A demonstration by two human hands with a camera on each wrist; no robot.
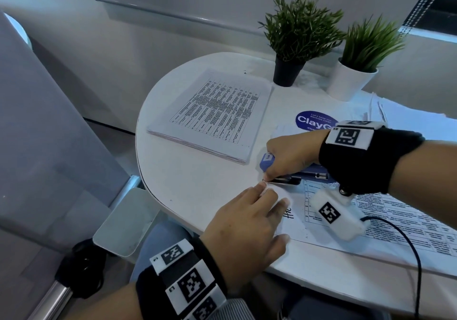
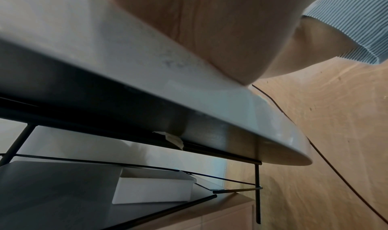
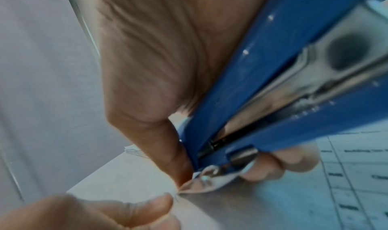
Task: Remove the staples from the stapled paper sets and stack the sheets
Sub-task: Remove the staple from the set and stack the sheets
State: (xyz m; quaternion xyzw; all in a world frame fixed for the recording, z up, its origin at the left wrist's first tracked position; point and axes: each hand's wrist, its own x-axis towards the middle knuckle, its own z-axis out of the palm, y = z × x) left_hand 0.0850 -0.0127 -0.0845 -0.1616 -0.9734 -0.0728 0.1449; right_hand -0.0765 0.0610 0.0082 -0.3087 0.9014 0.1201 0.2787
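Observation:
A stapled paper set (image 1: pixel 400 223) printed with tables lies at the table's near edge. My left hand (image 1: pixel 272 211) lies flat on its blank corner, fingers straight and pressing down. My right hand (image 1: pixel 274 168) grips a blue stapler (image 1: pixel 267 162) and holds its metal rear tongue (image 3: pixel 208 182) at the staple (image 3: pixel 176 198) in that corner. The thumb (image 3: pixel 168 142) lies along the stapler's side (image 3: pixel 273 84), and a left fingertip (image 3: pixel 151 205) sits just beside the staple. A stack of loose printed sheets (image 1: pixel 210 114) lies at the far left of the table. The left wrist view shows only the forearm and the table's underside (image 2: pixel 210 117).
Two potted plants, one in a black pot (image 1: pixel 288 72) and one in a white pot (image 1: pixel 351 82), stand at the back. More papers (image 1: pixel 408 114) lie at the back right beside a blue round sticker (image 1: pixel 314 119). A pale open box (image 1: pixel 126 223) sits below the table's left edge. A black cable (image 1: pixel 410 243) crosses the sheet.

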